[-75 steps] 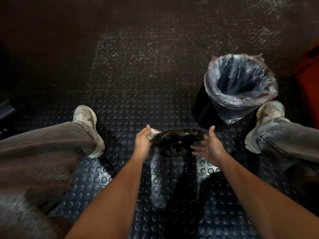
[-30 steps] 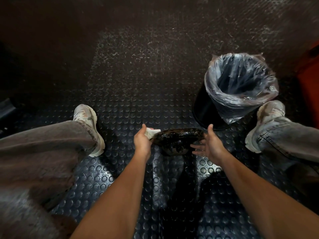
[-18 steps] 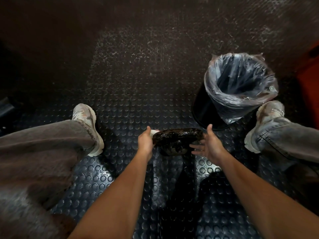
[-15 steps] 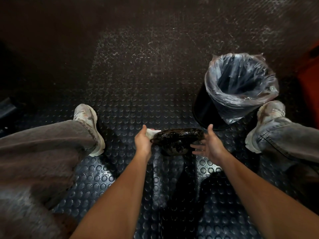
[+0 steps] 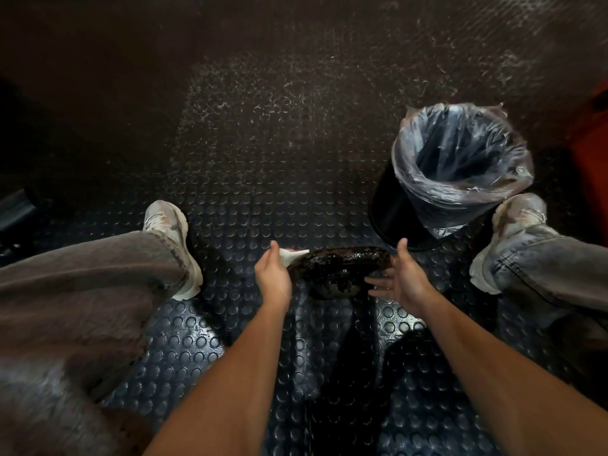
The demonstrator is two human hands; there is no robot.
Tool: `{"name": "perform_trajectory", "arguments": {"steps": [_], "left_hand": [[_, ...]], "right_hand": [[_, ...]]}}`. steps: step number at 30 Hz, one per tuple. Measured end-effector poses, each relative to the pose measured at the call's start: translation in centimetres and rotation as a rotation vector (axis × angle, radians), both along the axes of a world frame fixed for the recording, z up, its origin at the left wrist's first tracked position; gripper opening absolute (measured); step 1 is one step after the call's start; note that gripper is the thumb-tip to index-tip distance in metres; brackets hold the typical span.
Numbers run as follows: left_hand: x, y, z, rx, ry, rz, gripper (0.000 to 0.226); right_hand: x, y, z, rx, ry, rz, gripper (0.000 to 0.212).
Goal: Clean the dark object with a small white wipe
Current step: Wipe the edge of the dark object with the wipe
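Left grip: the left hand (image 5: 274, 278) has its fingers curled round a small white wipe (image 5: 293, 255), whose tip touches the left edge of the dark object (image 5: 342, 269).
Right grip: the right hand (image 5: 403, 280) holds the dark object's right side, thumb up by the rim, fingers spread and fairly straight under its lower face; how tightly it holds cannot be told.
Dark object: a round, flattish, glossy black thing with pale flecks, held off the floor between the two hands, roughly midway between the person's feet.
Bin: a black bin (image 5: 394, 210) stands on the floor at the right, just beyond the right hand, lined with a clear plastic bag (image 5: 460, 166) folded over its rim; nothing can be made out inside.
Floor: dark rubber floor (image 5: 263, 143) with raised round studs, scuffed pale farther out.
Legs: grey trousers (image 5: 82, 278) and pale shoes, the left shoe (image 5: 171, 238) and the right shoe (image 5: 513, 232), spread to either side.
Room: dim; an orange-red surface (image 5: 592, 172) shows at the right edge.
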State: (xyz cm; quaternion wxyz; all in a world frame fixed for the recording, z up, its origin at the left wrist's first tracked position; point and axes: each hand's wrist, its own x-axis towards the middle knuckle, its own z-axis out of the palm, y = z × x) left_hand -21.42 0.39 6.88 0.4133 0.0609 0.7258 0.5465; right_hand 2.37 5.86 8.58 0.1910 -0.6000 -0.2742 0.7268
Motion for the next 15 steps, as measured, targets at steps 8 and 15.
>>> {"name": "perform_trajectory", "arguments": {"steps": [8, 15], "left_hand": [[0.0, 0.2, -2.2, -0.193, -0.113, -0.249, 0.044], [-0.4, -0.1, -1.4, -0.051, -0.086, -0.043, 0.042]], "right_hand": [[-0.4, -0.1, 0.4, -0.011, 0.042, -0.048, 0.09], [-0.5, -0.2, 0.5, -0.014, 0.044, -0.05, 0.091]]}}
